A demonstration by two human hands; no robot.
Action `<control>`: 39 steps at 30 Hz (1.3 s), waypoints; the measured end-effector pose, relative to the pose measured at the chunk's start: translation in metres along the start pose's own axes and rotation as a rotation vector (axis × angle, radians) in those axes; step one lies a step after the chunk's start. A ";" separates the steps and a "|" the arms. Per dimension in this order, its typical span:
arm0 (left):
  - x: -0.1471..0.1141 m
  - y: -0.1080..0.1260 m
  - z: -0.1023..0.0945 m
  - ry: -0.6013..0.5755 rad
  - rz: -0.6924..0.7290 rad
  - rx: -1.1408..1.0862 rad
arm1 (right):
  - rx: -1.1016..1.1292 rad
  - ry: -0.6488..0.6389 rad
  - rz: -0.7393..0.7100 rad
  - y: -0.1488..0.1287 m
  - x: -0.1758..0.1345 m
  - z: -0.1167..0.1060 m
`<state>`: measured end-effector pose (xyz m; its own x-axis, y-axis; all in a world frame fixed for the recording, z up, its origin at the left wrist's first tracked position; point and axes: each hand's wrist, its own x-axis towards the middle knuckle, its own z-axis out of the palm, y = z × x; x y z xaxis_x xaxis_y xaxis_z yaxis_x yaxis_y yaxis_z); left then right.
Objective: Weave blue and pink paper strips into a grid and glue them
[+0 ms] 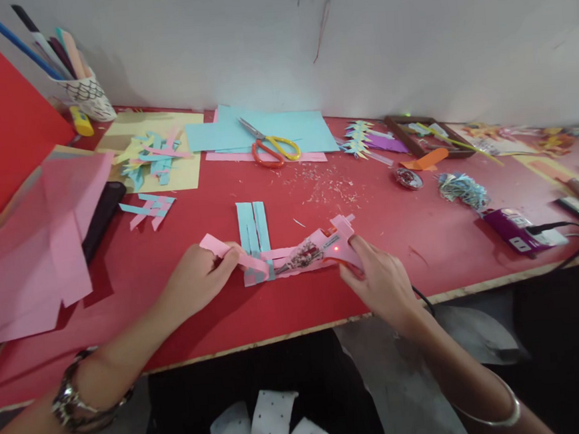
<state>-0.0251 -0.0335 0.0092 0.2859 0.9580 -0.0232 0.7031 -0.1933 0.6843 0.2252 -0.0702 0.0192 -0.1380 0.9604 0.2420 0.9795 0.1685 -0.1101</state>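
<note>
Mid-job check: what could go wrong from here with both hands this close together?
The glue gun in the right hand shows a red light and points toward the left hand; if hot, it might burn that hand. The pink strip pinched there could slip and stick crookedly across the blue strips.

Both hands (pixel 201 277) (pixel 383 280) curled, apart

I see a pink strip (pixel 215 245), light-blue strips (pixel 245 224), red tabletop (pixel 201 207), red-and-yellow-handled scissors (pixel 262 137), white cup (pixel 90 97) with black scallops.
</note>
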 end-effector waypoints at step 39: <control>-0.002 0.003 -0.002 -0.046 -0.042 -0.046 | -0.111 0.020 0.232 0.061 -0.026 -0.012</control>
<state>-0.0253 -0.0354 0.0126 0.2872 0.9541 -0.0855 0.6845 -0.1420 0.7151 0.2898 -0.0878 0.0176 0.0943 0.9657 0.2421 0.9949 -0.0823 -0.0591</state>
